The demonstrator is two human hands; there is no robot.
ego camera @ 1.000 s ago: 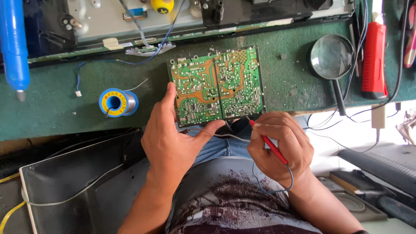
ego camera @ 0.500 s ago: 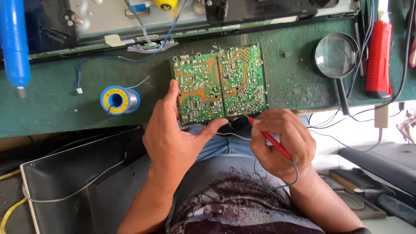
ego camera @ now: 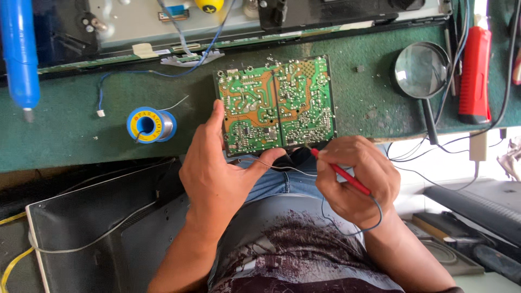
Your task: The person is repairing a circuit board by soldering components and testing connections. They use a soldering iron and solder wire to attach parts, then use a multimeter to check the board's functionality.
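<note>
A green circuit board (ego camera: 275,103) lies solder side up at the near edge of the green bench mat (ego camera: 76,141). My left hand (ego camera: 220,173) grips the board's lower left corner, thumb under its bottom edge. My right hand (ego camera: 355,176) holds a thin red test probe (ego camera: 341,172) like a pen. The probe's tip touches the board's bottom edge near the middle. A thin grey wire (ego camera: 271,164) runs between my two hands below the board.
A spool of solder wire (ego camera: 151,125) sits left of the board. A magnifying glass (ego camera: 420,73) and a red tool (ego camera: 475,70) lie to the right. A blue tool (ego camera: 20,51) hangs at far left. An opened device chassis (ego camera: 163,21) spans the back. A dark panel (ego camera: 81,239) stands at lower left.
The view has shifted slightly. My hands keep the same hold on the board and the probe, and the probe tip stays at the board's bottom edge.
</note>
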